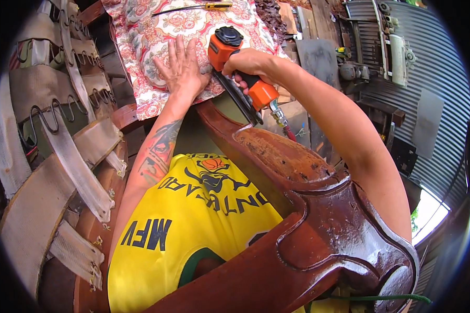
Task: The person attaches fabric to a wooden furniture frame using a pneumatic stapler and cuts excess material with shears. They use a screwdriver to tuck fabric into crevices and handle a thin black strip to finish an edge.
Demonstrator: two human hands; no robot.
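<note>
1. Two hands are at work. The left hand (184, 73) lies palm down, its fingers spread and pressing on cloth; the right hand (245, 65) is closed around a handle.
2. The right hand grips one orange air tool (222, 56), just right of the left hand and by the near right edge of the cushion. It has one ribbed black cap, a black grip and one long, straight black rail (240, 99) slanting nearer. Whether its nose touches the cloth, I cannot tell.
3. One shiny metal fitting (278, 115) joins the tool's orange base to one red hose (290, 134).
4. Under the left hand is one floral cushion (136, 47): puffy, creased fabric, red and pink on cream.
5. On the cushion's far end lies one screwdriver (217, 6), with a yellow-and-black handle and a thin dark shaft.
6. Nearer and to the right curves one wooden frame (324, 224), red-brown, glossy and carved with raised borders; one long inset panel (282, 156) is rough and worn.
7. Between the forearms shows one yellow shirt (193, 208), smooth cloth with dark print.
8. At left, several flat, frayed webbing straps (42, 193) cross among bent wire springs (47, 123), too overlapped to count.
9. Far right stands ridged grey corrugated metal (449, 57); near right runs one thin green cord (386, 298).
</note>
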